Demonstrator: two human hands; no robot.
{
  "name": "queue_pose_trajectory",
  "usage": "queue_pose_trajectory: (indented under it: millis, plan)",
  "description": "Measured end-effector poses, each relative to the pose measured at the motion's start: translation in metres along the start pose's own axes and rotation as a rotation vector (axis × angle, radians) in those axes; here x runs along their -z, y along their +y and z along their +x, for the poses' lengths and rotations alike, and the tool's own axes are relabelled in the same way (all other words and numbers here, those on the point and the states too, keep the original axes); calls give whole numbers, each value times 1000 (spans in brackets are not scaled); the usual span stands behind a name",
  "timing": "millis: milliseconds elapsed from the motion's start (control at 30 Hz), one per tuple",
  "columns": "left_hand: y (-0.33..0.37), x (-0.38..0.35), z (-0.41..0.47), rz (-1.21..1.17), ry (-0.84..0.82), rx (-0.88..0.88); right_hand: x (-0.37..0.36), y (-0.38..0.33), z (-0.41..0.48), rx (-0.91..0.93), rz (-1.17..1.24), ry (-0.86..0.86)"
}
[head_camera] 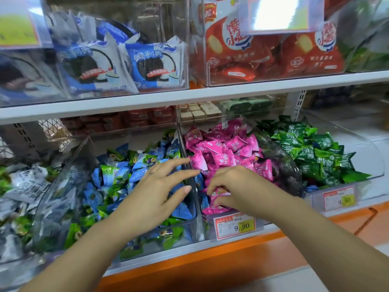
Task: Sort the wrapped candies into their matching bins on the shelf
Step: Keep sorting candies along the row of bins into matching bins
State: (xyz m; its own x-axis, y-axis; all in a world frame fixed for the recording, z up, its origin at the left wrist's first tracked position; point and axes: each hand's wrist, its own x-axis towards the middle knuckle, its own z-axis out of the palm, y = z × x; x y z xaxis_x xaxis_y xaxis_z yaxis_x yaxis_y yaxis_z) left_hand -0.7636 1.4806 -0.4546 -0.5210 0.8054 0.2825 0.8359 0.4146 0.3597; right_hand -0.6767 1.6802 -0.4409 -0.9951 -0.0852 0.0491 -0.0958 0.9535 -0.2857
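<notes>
Two hands: right hand (235, 186) fingers pinch, apparently, a candy (219, 195) in the pink bin (282, 161) for re-sorting; left hand (155, 186) fingers spread wide, hovering.

Both arms are showing bare along their whole visible length, the left forearm (88, 245) and the right forearm (315, 228) each running smooth and slender from the lower edge of the view to the wrist. The left hand (160, 186) and the right hand (233, 186) are showing bare as well, with slim, long fingers (174, 163), and the nails (188, 187) visible on the left hand are looking short, rounded and plain.
</notes>
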Motion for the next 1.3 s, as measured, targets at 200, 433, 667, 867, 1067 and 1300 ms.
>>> queue_pose_trajectory:
  millis: [200,433,667,867,1067,1300]
  plan:
    - [-2,0,1,-36,-34,26,21,30,-12,-170,-29,-79]
    - [1,1,1,-72,-29,6,31,42,-28,-226,-91,-161]
    - [-2,-1,-1,-73,-38,-2,35,41,-31,-222,-84,-169]
    - [4,0,0,-101,-36,34,17,6,-19,-150,195,42]
    - [1,-1,0,-116,-26,17,-10,-11,5,-128,208,-36]
    - [0,-2,-1,-101,-21,11,-1,-8,16,-212,53,-114]
